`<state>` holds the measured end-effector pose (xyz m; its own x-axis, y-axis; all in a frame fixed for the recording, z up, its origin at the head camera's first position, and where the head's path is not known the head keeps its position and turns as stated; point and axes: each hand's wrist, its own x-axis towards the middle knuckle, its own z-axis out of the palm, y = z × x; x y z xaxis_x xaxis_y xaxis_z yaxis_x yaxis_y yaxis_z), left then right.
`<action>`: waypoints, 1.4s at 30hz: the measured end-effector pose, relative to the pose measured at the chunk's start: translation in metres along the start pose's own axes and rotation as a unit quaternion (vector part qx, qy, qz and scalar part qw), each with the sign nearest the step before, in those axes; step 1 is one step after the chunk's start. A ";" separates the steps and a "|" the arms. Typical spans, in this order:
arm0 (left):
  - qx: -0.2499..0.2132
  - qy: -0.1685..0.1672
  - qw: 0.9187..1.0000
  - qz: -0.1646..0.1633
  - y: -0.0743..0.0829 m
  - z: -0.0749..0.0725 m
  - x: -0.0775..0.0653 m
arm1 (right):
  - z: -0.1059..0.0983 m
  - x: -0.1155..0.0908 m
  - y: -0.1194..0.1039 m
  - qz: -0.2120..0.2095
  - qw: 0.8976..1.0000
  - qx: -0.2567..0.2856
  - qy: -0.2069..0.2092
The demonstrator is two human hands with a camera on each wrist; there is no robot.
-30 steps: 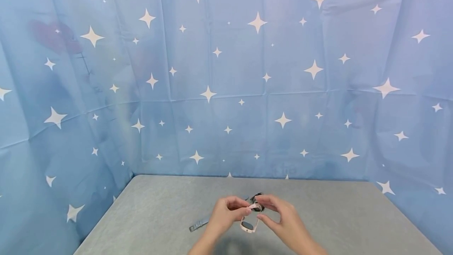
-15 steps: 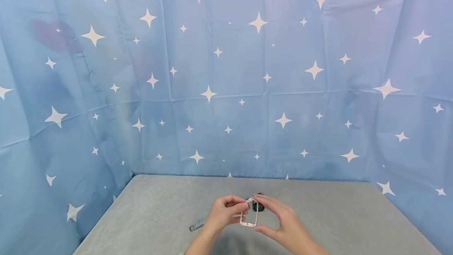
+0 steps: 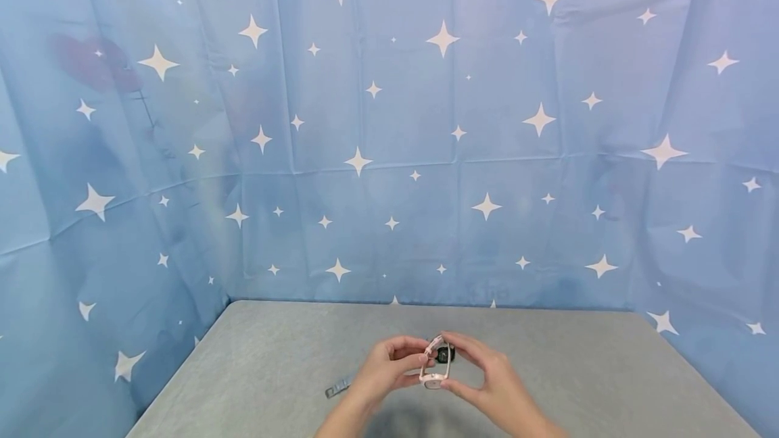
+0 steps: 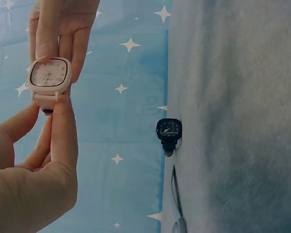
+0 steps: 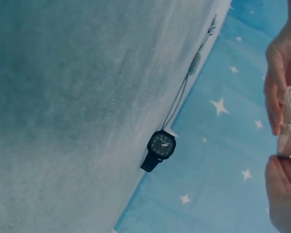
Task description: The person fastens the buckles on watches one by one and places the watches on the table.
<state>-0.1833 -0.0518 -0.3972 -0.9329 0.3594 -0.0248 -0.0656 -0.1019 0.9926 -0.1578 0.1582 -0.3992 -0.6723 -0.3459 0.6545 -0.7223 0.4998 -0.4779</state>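
Both hands hold a pale pink wristwatch (image 3: 433, 382) above the table, its strap forming a loop. In the left wrist view, its pale square dial (image 4: 50, 74) has a dark ring around it. My left hand (image 3: 389, 369) pinches the strap on the loop's left side. My right hand (image 3: 496, 384) has its thumb at the watch case and its forefinger at the top of the strap, spanning the loop. Behind the loop, a black wristwatch (image 5: 162, 144) lies on the table, its dial facing up.
A grey strap-like piece (image 3: 337, 387) lies on the grey table (image 3: 274, 350), left of the hands and partly hidden by the left one. In the right wrist view, a thin grey cord (image 5: 177, 99) runs beyond the black watch. A blue star-patterned curtain (image 3: 389, 120) stands behind.
The pink watch has turned in the fingers and its loop now leans to the right. My right thumb has come against the case. The black watch has not moved.
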 end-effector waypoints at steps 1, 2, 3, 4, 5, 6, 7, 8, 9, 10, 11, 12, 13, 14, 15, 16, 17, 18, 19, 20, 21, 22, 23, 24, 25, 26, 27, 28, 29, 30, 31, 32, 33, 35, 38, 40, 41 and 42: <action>0.007 -0.006 1.000 0.002 0.001 0.000 -0.001 | -0.001 0.000 0.000 0.009 1.000 0.010 0.001; 0.013 -0.012 1.000 0.004 0.002 -0.001 -0.001 | -0.001 0.001 0.000 0.020 1.000 0.024 0.000; 0.020 -0.019 1.000 0.007 0.003 -0.001 -0.002 | -0.002 0.001 0.000 0.037 0.999 0.039 -0.002; 0.026 -0.028 0.999 0.013 0.004 -0.002 -0.003 | -0.003 0.002 0.000 0.056 0.997 0.052 -0.005; 0.034 -0.038 0.998 0.021 0.005 -0.002 -0.003 | -0.004 0.002 -0.001 0.075 0.995 0.065 -0.007; 0.043 -0.050 0.997 0.030 0.006 -0.003 -0.003 | -0.005 0.003 -0.001 0.092 0.993 0.076 -0.012; 0.052 -0.060 0.996 0.039 0.006 -0.004 -0.004 | -0.006 0.003 -0.001 0.106 0.991 0.085 -0.017; 0.059 -0.070 0.995 0.048 0.006 -0.004 -0.004 | -0.006 0.004 -0.001 0.118 0.988 0.094 -0.022; 0.066 -0.080 0.993 0.056 0.007 -0.005 -0.005 | -0.007 0.004 -0.001 0.128 0.986 0.098 -0.028; 0.071 -0.089 0.992 0.062 0.007 -0.006 -0.005 | -0.008 0.004 -0.001 0.135 0.985 0.103 -0.032; 0.076 -0.097 0.990 0.068 0.007 -0.006 -0.006 | -0.008 0.004 0.000 0.140 0.984 0.107 -0.036; 0.078 -0.102 0.989 0.071 0.007 -0.007 -0.006 | -0.009 0.004 0.000 0.142 0.983 0.109 -0.039; 0.080 -0.105 0.989 0.072 0.007 -0.007 -0.006 | -0.009 0.004 0.000 0.146 0.982 0.113 -0.041; 0.082 -0.108 0.988 0.073 0.007 -0.007 -0.006 | -0.009 0.004 0.000 0.150 0.981 0.117 -0.043; 0.084 -0.108 0.988 0.073 0.007 -0.008 -0.006 | -0.010 0.003 0.000 0.154 0.980 0.121 -0.046; 0.086 -0.106 0.988 0.073 0.007 -0.008 -0.006 | -0.010 0.003 0.000 0.155 0.979 0.124 -0.049; 0.088 -0.104 0.988 0.071 0.007 -0.008 -0.006 | -0.010 0.003 0.001 0.159 0.977 0.128 -0.054; 0.090 -0.100 0.989 0.068 0.007 -0.008 -0.006 | -0.010 0.003 0.001 0.161 0.976 0.132 -0.058; 0.092 -0.096 0.989 0.065 0.007 -0.008 -0.005 | -0.011 0.003 0.001 0.165 0.975 0.137 -0.062; 0.095 -0.091 0.989 0.063 0.007 -0.008 -0.005 | -0.011 0.003 0.001 0.165 0.974 0.140 -0.067; 0.099 -0.087 0.989 0.061 0.007 -0.008 -0.005 | -0.011 0.002 0.001 0.165 0.973 0.143 -0.072; 0.104 -0.085 0.989 0.061 0.006 -0.008 -0.005 | -0.011 0.002 0.002 0.162 0.973 0.145 -0.076; 0.110 -0.082 0.989 0.062 0.006 -0.009 -0.005 | -0.011 0.002 0.002 0.163 0.972 0.149 -0.081; 0.120 -0.079 0.987 0.066 0.005 -0.009 -0.005 | -0.011 0.002 0.003 0.162 0.971 0.152 -0.085; 0.131 -0.075 0.986 0.068 0.005 -0.009 -0.005 | -0.011 0.002 0.003 0.162 0.971 0.154 -0.089; 0.142 -0.072 0.985 0.073 0.005 -0.009 -0.005 | -0.010 0.002 0.004 0.161 0.970 0.156 -0.094; 0.152 -0.068 0.983 0.076 0.005 -0.009 -0.005 | -0.010 0.002 0.005 0.163 0.969 0.158 -0.098; 0.162 -0.063 0.981 0.080 0.004 -0.010 -0.005 | -0.009 0.003 0.006 0.164 0.968 0.158 -0.101; 0.172 -0.058 0.980 0.082 0.004 -0.009 -0.004 | -0.009 0.003 0.006 0.168 0.967 0.160 -0.103; 0.181 -0.053 0.979 0.083 0.004 -0.009 -0.004 | -0.008 0.004 0.007 0.170 0.967 0.160 -0.105; 0.188 -0.047 0.977 0.084 0.004 -0.010 -0.004 | -0.007 0.005 0.007 0.169 0.966 0.161 -0.108; 0.196 -0.042 0.976 0.085 0.004 -0.010 -0.003 | -0.007 0.006 0.008 0.171 0.965 0.162 -0.111; 0.203 -0.038 0.975 0.085 0.004 -0.011 -0.002 | -0.006 0.007 0.008 0.171 0.964 0.165 -0.116; 0.217 -0.032 0.972 0.085 0.003 -0.012 0.000 | -0.005 0.010 0.010 0.173 0.962 0.173 -0.126; 0.230 -0.030 0.969 0.083 0.001 -0.016 0.003 | -0.002 0.013 0.013 0.179 0.956 0.184 -0.140; 0.238 -0.031 0.967 0.082 0.000 -0.019 0.005 | 0.000 0.015 0.015 0.183 0.954 0.186 -0.147; 0.242 -0.030 0.966 0.082 0.000 -0.020 0.005 | 0.001 0.016 0.017 0.185 0.953 0.188 -0.151; 0.245 -0.031 0.966 0.082 0.000 -0.021 0.006 | 0.002 0.017 0.018 0.185 0.952 0.189 -0.153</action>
<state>-0.1964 -0.0693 -0.4001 -0.8927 0.4316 0.1295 0.2706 0.2837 0.9199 -0.1824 0.1597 -0.3980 -0.8662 -0.4457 0.2261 -0.3939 0.3304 -0.8577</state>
